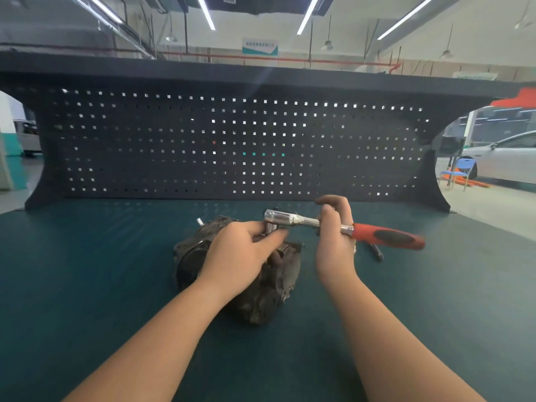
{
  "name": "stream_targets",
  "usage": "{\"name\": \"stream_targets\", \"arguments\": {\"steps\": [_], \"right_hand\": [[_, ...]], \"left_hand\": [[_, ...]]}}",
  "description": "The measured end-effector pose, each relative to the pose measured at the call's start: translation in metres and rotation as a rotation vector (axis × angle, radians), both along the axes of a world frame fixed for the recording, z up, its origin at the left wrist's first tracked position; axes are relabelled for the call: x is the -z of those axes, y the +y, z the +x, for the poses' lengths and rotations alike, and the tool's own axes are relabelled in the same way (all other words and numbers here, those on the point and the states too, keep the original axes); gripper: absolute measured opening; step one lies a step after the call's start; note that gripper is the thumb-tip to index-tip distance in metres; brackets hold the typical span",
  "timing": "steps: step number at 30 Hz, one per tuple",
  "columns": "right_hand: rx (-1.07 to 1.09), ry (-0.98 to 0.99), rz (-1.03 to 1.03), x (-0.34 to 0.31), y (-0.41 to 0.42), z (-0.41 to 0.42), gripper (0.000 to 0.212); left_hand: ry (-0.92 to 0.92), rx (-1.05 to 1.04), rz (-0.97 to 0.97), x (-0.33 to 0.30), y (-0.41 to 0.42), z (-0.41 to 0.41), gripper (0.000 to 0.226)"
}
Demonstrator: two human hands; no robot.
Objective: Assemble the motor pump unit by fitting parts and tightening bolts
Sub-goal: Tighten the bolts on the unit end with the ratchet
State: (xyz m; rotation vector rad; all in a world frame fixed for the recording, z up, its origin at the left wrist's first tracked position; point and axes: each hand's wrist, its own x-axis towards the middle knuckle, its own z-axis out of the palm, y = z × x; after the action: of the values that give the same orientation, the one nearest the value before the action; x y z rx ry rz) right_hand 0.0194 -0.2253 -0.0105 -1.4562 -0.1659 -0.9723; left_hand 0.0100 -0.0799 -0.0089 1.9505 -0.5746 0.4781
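Ratchet wrench [319, 224]: right hand [333, 245] gripped its shaft; left hand [240, 250] pinched its socket [271, 227], apparently seating it. Motor pump unit [261, 285] lay beneath, centre of bench [87, 271]; presumably awaiting bolt tightening.

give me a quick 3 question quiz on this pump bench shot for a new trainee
1. True or false: the chrome ratchet wrench with the red and black handle lies flat on the teal bench mat.
2. Which hand grips the wrench's chrome shank? A. left hand B. right hand C. neither
3. Fill in: the left hand's fingers pinch the socket under the wrench head, above the dark grimy metal ____ unit.

Key: 1. false, it is held above the mat. 2. B. 3. pump.
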Motion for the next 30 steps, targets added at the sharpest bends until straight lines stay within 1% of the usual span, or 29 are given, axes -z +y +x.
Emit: {"name": "stream_targets", "arguments": {"steps": [1,2,3,5,8,10,12,13,15,16,19,20,21,23,24,25,26,27,28,30], "right_hand": [[-0.046,0.096,0.045,0.0,0.001,0.002,0.023],[-0.074,0.123,0.078,0.0,0.002,0.002,0.026],[-0.07,0.085,0.102,-0.002,0.006,0.0,0.029],[-0.011,-0.095,0.137,-0.008,0.014,-0.007,0.033],[0.073,-0.339,0.104,-0.017,0.031,-0.017,0.045],[0.123,-0.402,0.067,-0.022,0.046,-0.02,0.048],[0.11,-0.356,0.045,-0.026,0.06,-0.023,0.041],[0.153,-0.344,-0.02,-0.027,0.062,-0.025,0.036],[0.244,-0.359,-0.191,-0.021,0.056,-0.026,0.034],[0.243,-0.36,-0.218,-0.016,0.049,-0.023,0.032],[0.101,-0.369,-0.138,-0.004,0.021,-0.012,0.021],[0.058,-0.337,-0.114,-0.002,0.013,-0.008,0.018],[0.021,-0.258,-0.073,0.0,0.007,-0.004,0.016],[-0.055,0.023,0.043,0.001,0.0,0.004,0.019],[-0.135,0.166,0.104,0.001,0.0,0.006,0.022],[-0.205,0.251,0.16,0.001,0.001,0.008,0.021],[-0.217,0.271,0.171,0.002,0.003,0.007,0.019],[-0.179,0.218,0.167,0.001,0.007,0.005,0.018],[-0.1,0.101,0.152,-0.002,0.01,0.002,0.02],[0.021,-0.175,0.122,-0.01,0.015,-0.006,0.037]], "left_hand": [[0.001,-0.013,0.007,0.001,0.0,0.0,0.025],[0.003,-0.03,0.011,0.002,-0.001,-0.001,0.028],[0.008,-0.045,0.002,0.003,-0.001,-0.001,0.028],[0.026,-0.064,-0.055,0.006,-0.002,0.0,0.019],[0.007,-0.085,-0.12,0.008,-0.004,0.0,0.02],[-0.012,-0.092,-0.12,0.006,-0.005,-0.002,0.019],[-0.011,-0.102,-0.095,0.003,-0.004,-0.003,0.012],[-0.022,-0.107,-0.068,0.002,-0.003,-0.003,0.014],[-0.015,-0.082,-0.053,0.002,-0.003,-0.003,0.018],[0.001,-0.056,-0.065,0.001,-0.003,-0.003,0.016],[-0.002,-0.014,-0.068,0.002,-0.003,-0.001,0.026],[-0.004,-0.011,-0.06,0.002,-0.002,0.0,0.024],[-0.003,-0.011,-0.052,0.002,-0.002,0.0,0.019],[0.004,-0.019,-0.045,0.002,-0.001,0.0,0.017],[0.009,-0.025,-0.043,0.002,-0.001,0.0,0.018],[0.015,-0.033,-0.037,0.002,-0.001,0.0,0.02],[0.019,-0.041,-0.033,0.003,-0.001,0.0,0.023],[0.017,-0.052,-0.028,0.003,-0.002,0.0,0.025],[0.011,-0.062,-0.029,0.004,-0.002,-0.001,0.025],[-0.006,-0.082,-0.058,0.005,-0.004,-0.002,0.023]]}}
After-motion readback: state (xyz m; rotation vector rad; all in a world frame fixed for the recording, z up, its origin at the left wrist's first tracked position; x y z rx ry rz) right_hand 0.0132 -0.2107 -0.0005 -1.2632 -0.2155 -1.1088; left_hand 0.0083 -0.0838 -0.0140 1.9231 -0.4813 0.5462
